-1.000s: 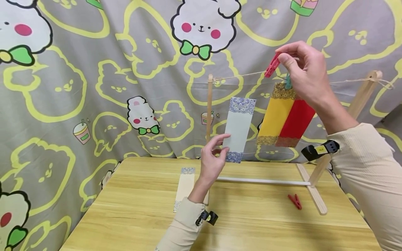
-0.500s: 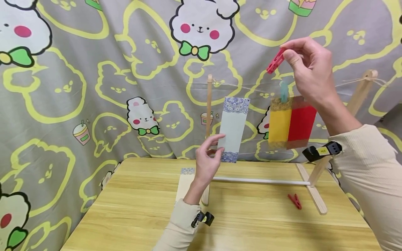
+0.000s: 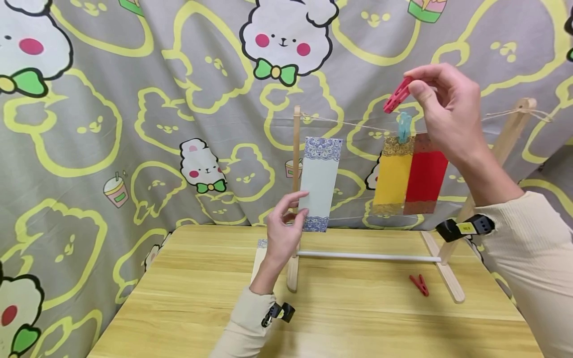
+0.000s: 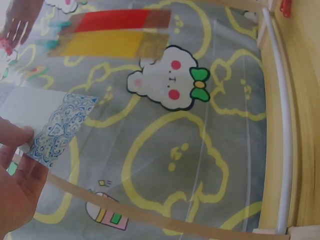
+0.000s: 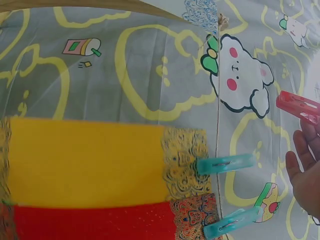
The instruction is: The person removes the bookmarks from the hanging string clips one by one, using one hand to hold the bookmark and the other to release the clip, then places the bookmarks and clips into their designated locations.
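Grey curtain (image 3: 156, 99) printed with rabbits and yellow outlines hangs behind a wood-grained bench (image 3: 179, 308), and from where I stand both hands are up and busy. The left hand (image 3: 285, 226) pinches a pale blue card (image 3: 320, 184) by its lower left edge, holding it nearly upright. The right hand (image 3: 452, 112) grips a red clothespin (image 3: 398, 94) between thumb and fingers, its tip apart from the string (image 3: 353, 123).

I'd judge the card light and thin, stiff enough to stand from one pinch but easily creased; the edge near its lower patterned band seems a good hold, leaving the top free. The clothespin looks like hard, light plastic with a spring, best squeezed at its tail.

Further out, a yellow card (image 3: 391, 181) and a red card (image 3: 425, 174) hang side by side, each with a teal clip at the top in the right wrist view. Wooden posts carry the string, a white rod (image 3: 367, 256) runs low between them, another red clip (image 3: 419, 285) lies on the bench, and a cream card (image 3: 259, 256) is half hidden by the left arm.

Compared with a second ago, the pale card has shifted left, closer to the left post (image 3: 297, 149); the clothespin has come off the string, and the hanging cards tilt less.
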Action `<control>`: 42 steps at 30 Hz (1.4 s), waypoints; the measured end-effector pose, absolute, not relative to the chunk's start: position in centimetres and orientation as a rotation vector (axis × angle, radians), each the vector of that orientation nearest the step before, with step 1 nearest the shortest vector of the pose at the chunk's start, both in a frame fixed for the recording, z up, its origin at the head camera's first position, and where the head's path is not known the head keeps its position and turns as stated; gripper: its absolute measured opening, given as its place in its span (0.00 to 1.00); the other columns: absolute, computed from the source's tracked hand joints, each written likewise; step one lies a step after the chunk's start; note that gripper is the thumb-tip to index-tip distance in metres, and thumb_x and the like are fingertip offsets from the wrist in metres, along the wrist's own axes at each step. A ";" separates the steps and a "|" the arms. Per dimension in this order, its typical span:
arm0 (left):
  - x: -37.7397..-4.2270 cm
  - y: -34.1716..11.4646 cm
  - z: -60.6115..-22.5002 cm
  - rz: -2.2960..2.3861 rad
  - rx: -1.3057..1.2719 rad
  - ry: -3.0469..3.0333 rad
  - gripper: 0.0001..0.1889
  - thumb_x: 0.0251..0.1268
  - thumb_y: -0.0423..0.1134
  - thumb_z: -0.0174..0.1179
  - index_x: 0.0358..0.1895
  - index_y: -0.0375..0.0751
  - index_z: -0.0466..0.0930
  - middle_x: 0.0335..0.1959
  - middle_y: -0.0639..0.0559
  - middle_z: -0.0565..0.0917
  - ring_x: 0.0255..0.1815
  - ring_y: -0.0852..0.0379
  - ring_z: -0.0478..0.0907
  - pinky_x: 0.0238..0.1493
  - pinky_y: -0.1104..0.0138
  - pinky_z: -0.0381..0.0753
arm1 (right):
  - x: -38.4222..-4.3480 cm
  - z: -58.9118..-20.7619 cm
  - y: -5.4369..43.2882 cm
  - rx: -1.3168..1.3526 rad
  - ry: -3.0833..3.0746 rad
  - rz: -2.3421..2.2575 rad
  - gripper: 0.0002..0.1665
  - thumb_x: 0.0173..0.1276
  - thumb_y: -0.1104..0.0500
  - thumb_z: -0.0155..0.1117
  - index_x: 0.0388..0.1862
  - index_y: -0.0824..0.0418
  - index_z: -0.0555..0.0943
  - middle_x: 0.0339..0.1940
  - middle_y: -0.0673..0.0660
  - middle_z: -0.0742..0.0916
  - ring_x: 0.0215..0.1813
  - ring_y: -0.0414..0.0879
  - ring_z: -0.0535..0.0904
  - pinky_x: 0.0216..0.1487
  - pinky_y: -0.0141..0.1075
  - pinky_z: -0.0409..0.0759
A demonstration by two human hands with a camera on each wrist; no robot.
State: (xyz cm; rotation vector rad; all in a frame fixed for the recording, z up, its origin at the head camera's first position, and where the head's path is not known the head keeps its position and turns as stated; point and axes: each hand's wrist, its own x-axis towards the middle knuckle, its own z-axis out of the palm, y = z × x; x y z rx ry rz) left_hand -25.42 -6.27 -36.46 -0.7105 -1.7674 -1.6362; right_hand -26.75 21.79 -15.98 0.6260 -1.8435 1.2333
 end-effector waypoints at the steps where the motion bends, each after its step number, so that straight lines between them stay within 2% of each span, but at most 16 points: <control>1: -25.4 -6.4 -36.4 -1.634 -0.711 -1.764 0.23 0.61 0.16 0.63 0.57 0.39 0.85 0.55 0.47 0.86 0.44 0.46 0.82 0.38 0.57 0.88 | -26.7 -16.1 21.8 0.629 -1.839 1.232 0.14 0.76 0.65 0.61 0.57 0.64 0.85 0.47 0.51 0.86 0.49 0.43 0.83 0.60 0.28 0.77; 10: -24.9 -7.4 -36.2 -1.625 -0.729 -1.733 0.21 0.62 0.16 0.63 0.57 0.34 0.83 0.56 0.41 0.85 0.45 0.41 0.82 0.40 0.56 0.88 | -25.5 -17.0 21.7 0.632 -1.822 1.219 0.16 0.74 0.67 0.63 0.59 0.66 0.84 0.50 0.54 0.85 0.48 0.44 0.83 0.59 0.27 0.78; 16: -24.6 -8.1 -36.0 -1.612 -0.709 -1.732 0.21 0.61 0.16 0.64 0.56 0.35 0.84 0.55 0.44 0.86 0.46 0.46 0.81 0.41 0.62 0.88 | -24.8 -17.7 21.9 0.661 -1.782 1.250 0.17 0.73 0.68 0.64 0.59 0.68 0.83 0.50 0.56 0.87 0.50 0.44 0.84 0.58 0.27 0.79; 22: -24.2 -8.8 -35.9 -1.579 -0.711 -1.734 0.20 0.62 0.18 0.64 0.56 0.37 0.85 0.54 0.45 0.86 0.45 0.46 0.81 0.40 0.61 0.87 | -24.3 -18.5 22.2 0.668 -1.747 1.311 0.17 0.72 0.69 0.64 0.59 0.69 0.83 0.51 0.57 0.87 0.52 0.44 0.85 0.60 0.27 0.78; 28: -24.0 -9.4 -35.9 -1.565 -0.705 -1.752 0.21 0.61 0.17 0.64 0.56 0.38 0.85 0.54 0.46 0.86 0.44 0.46 0.81 0.40 0.62 0.88 | -23.6 -19.4 22.4 0.711 -1.724 1.222 0.18 0.73 0.69 0.64 0.60 0.70 0.83 0.51 0.60 0.88 0.52 0.45 0.86 0.57 0.27 0.80; 33: -23.9 -10.1 -36.0 -1.546 -0.715 -1.755 0.21 0.61 0.17 0.64 0.56 0.38 0.85 0.53 0.46 0.87 0.43 0.45 0.81 0.39 0.60 0.88 | -22.9 -20.3 22.4 0.693 -1.654 1.324 0.17 0.70 0.70 0.66 0.57 0.72 0.83 0.49 0.61 0.88 0.50 0.46 0.86 0.56 0.27 0.81; 42: -23.4 -10.8 -36.0 -1.538 -0.708 -1.755 0.19 0.62 0.18 0.65 0.55 0.35 0.84 0.52 0.42 0.86 0.42 0.46 0.81 0.39 0.64 0.87 | -22.5 -21.3 22.3 0.803 -1.532 1.488 0.18 0.68 0.73 0.66 0.56 0.78 0.81 0.47 0.64 0.88 0.47 0.48 0.86 0.55 0.28 0.81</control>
